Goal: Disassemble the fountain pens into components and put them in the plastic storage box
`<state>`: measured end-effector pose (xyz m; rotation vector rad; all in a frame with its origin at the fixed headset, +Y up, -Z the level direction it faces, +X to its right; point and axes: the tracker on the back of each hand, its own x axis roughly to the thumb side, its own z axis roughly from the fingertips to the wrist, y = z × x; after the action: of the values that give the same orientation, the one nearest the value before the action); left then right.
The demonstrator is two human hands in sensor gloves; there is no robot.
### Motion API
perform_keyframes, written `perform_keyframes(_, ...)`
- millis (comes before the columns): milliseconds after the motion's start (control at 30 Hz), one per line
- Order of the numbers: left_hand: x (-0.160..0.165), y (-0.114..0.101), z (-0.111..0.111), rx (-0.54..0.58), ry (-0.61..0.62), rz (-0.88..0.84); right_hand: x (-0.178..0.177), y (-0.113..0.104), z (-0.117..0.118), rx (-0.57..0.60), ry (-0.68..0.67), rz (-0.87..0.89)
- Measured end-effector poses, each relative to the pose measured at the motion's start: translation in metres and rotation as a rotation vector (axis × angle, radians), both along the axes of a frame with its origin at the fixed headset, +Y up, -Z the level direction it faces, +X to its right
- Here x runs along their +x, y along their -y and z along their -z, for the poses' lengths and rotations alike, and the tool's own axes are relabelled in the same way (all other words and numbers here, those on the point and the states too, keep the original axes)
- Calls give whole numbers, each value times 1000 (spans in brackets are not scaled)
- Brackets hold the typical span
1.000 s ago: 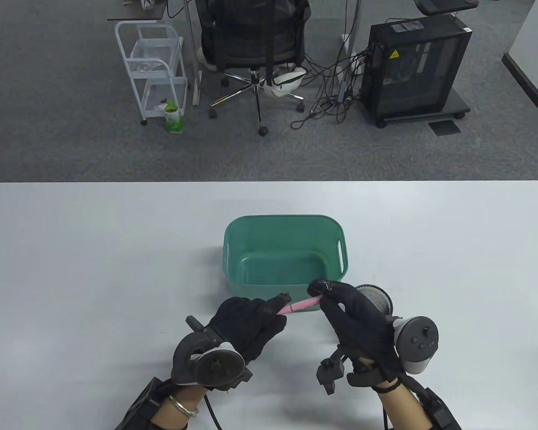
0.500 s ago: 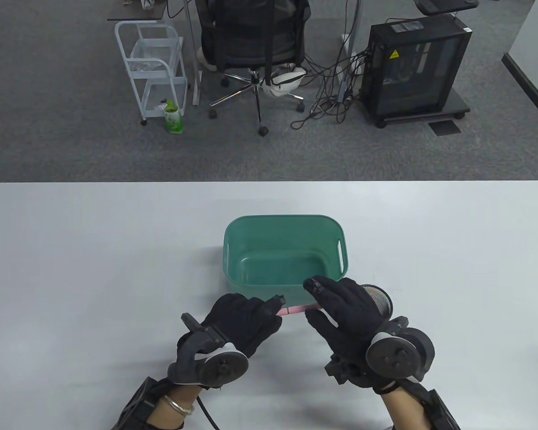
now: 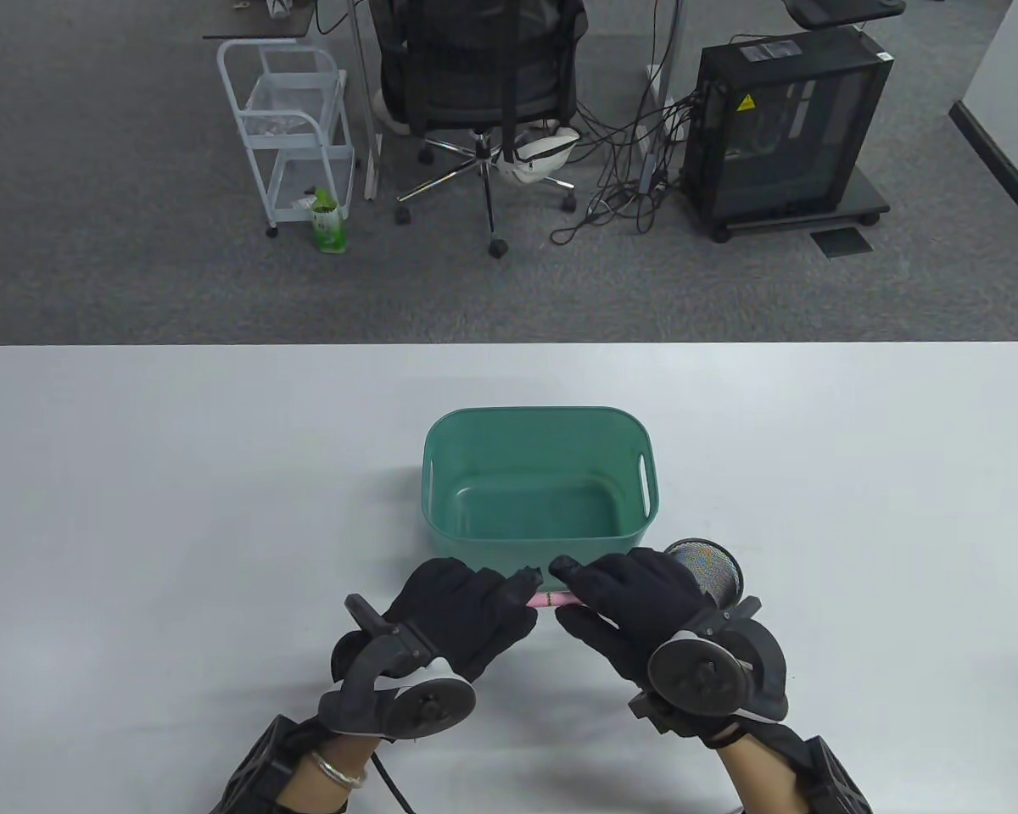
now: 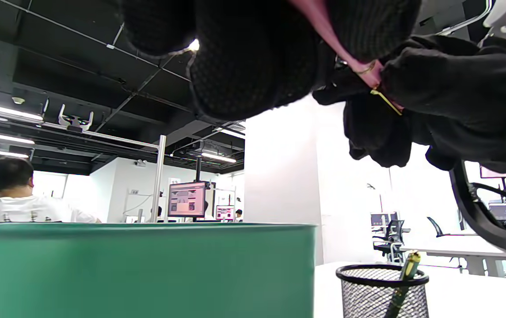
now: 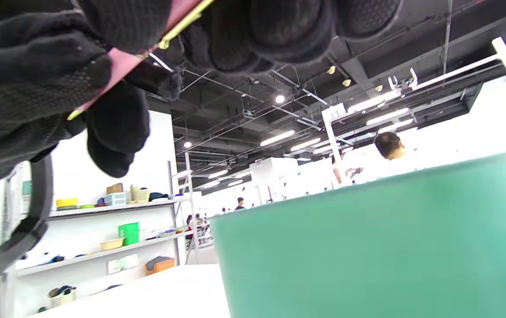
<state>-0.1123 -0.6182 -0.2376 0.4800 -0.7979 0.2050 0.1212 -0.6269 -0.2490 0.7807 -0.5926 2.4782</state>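
Both gloved hands hold one pink fountain pen (image 3: pixel 553 600) level, just in front of the green plastic box (image 3: pixel 441 441). My left hand (image 3: pixel 475 606) grips the pen's left end. My right hand (image 3: pixel 623 598) grips its right end, so only a short pink stretch with a gold ring shows between them. From below, the pink barrel (image 4: pixel 345 44) and its gold clip run between the black fingers. The right wrist view shows the pink pen (image 5: pixel 124 66) with the gold clip under my fingers. The box looks empty.
A black mesh pen cup (image 3: pixel 708 568) stands right of the box, just behind my right hand; a pen sticks up in the pen cup (image 4: pixel 383 291). The green box wall (image 4: pixel 146 269) rises close ahead. Beyond the white table's (image 3: pixel 136 475) far edge are a chair and a cart.
My right hand turned palm down and slid left along the pen toward my left hand. The pen tipped level and dropped nearer to me; less pink shows now.
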Motion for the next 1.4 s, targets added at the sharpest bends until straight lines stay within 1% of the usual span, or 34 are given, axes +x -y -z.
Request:
perform_keyframes(100,-2,-2,0,1,12,-18,2,-1,1,-17,-41,45)
perform_keyframes(200,-2,-4,-2,9,23,3,2,-2,-1,0,-58,46)
perform_keyframes(400,-5,-12,-4,-30,65,10,2,-3,-2,1,-115,72)
perform_keyframes(600,-9,-14,-4,-37,80,15,2,-3,0,-19,-154,83)
perform_keyframes(700,-10,-16,-4,-47,93,3,3,-5,-3,23,-154,83)
perform_keyframes(733,-15,-17,-4,-41,52,-8,7,-6,-3,46,-114,86)
perform_keyframes(767,-27,-22,-1,-33,0,-18,20,-10,-3,114,-11,73)
perform_keyframes(800,-40,-25,1,-31,-1,-57,36,-15,0,141,36,65)
perform_keyframes(867,-60,-32,4,-43,-3,-164,51,-20,1,107,63,128)
perform_keyframes(933,-70,-37,4,-48,-21,-215,59,-24,1,100,58,208)
perform_keyframes(1000,-72,-39,3,-33,-20,-237,61,-25,1,106,80,205)
perform_keyframes(1133,-69,-39,3,-21,-35,-217,61,-23,3,107,105,181)
perform_keyframes(1300,-70,-41,2,-29,-45,-221,59,-22,3,109,130,148)
perform_keyframes(1400,-71,-41,2,-41,-59,-215,56,-22,4,98,101,156)
